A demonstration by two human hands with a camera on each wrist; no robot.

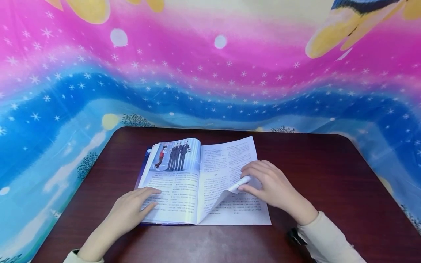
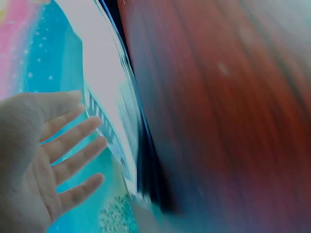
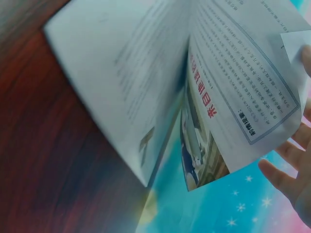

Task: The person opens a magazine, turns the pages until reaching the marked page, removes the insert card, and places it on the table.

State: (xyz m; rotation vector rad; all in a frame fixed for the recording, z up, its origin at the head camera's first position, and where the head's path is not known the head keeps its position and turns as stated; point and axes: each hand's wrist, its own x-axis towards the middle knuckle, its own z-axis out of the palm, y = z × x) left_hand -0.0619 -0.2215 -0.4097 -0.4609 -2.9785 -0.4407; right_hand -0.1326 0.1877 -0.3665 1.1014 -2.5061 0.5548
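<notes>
An open magazine (image 1: 179, 193) lies on the table, its left page carrying a picture of figures in dark suits above printed text. My left hand (image 1: 129, 210) rests at that page's left edge, and its fingers (image 2: 77, 150) look extended in the left wrist view. With thumb and fingers my right hand (image 1: 271, 184) pinches the lower outer part of a right-hand page (image 1: 215, 175), which is lifted and curled. Under the raised page, more printed text shows on the sheet below (image 1: 243, 215). In the right wrist view the lifted page's underside (image 3: 243, 73) bears red characters and part of a picture.
The dark reddish-brown table (image 1: 329, 175) extends on both sides of the magazine. Behind it hangs a pink and blue cloth (image 1: 197, 84) with snowflakes. A small black object (image 1: 297, 236) is by the right sleeve (image 1: 325, 237).
</notes>
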